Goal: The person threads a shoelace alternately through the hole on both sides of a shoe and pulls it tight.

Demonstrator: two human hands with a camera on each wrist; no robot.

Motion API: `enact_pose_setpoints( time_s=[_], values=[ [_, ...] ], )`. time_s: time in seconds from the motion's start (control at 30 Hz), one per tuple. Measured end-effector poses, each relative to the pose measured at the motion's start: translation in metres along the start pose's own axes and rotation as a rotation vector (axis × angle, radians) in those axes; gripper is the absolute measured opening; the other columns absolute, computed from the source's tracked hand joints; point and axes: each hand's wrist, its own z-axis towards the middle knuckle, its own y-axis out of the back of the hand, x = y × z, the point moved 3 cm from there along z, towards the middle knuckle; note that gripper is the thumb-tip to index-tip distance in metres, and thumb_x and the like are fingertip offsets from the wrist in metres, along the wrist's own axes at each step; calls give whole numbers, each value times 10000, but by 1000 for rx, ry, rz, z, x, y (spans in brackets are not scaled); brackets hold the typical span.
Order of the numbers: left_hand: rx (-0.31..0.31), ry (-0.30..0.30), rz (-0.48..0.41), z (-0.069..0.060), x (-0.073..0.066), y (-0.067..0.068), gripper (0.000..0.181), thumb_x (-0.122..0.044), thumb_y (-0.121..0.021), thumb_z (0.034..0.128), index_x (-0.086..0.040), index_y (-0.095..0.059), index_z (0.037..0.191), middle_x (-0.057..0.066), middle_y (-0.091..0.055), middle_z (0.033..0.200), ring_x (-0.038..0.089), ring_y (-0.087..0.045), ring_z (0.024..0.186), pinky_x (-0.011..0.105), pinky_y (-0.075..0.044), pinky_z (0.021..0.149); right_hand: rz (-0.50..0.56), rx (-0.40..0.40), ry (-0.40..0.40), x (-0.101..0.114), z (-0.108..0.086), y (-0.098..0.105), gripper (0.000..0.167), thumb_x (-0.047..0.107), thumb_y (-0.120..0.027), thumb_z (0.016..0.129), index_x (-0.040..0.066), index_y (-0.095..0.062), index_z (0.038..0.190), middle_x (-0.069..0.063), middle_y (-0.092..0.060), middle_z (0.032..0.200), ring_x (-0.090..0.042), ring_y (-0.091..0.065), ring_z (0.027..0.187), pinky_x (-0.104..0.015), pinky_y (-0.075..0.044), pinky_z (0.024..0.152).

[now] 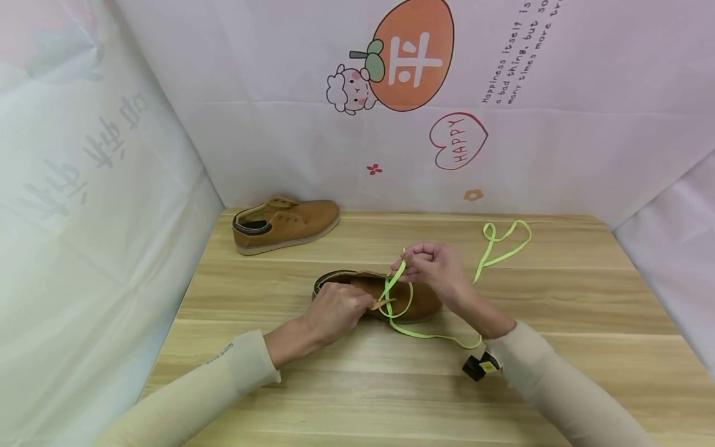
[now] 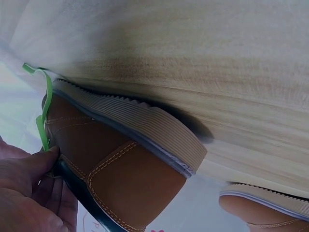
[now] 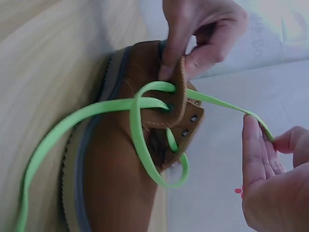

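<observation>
Your left hand (image 1: 341, 305) pinches the eyelet flap (image 3: 179, 104) of the near shoe (image 3: 123, 166) on the surface (image 1: 313, 385); your right hand (image 1: 438, 268) pinches the green lace (image 3: 136, 128). Threading appears underway; next, probably, draw the slack through.

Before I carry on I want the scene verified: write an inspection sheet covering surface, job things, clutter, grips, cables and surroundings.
Surface: wood-grain tabletop, partly hidden.
Job things: brown near shoe, green lace threaded through its eyelet flap; brown far shoe, no lace seen in it.
Clutter: nothing seen.
Grips: left grip pinches the eyelet flap; right grip pinches the lace.
Cables: nothing seen.
Surroundings: printed white sheeting behind the table.
</observation>
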Motion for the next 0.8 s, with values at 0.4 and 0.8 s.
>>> enact_pose_setpoints(
  time_s=[0.4, 0.8],
  values=[
    [-11, 8, -19, 0, 1, 0, 276, 50, -749, 875, -139, -695, 681, -86, -618, 595, 28, -512, 504, 185, -373, 444, -105, 21, -25, 30, 0, 15, 196, -54, -617, 1024, -158, -610, 1189, -124, -802, 1038, -197, -795, 927, -398, -619, 884],
    [22, 33, -70, 0, 3, -1, 199, 75, -766, 862, -111, -813, 810, -46, -758, 737, 58, -704, 635, 189, -516, 529, -132, -6, 102, 66, 0, 21, 300, 30, -733, 993, -184, -643, 1183, -119, -804, 1028, -224, -794, 961, -390, -614, 879]
  ],
)
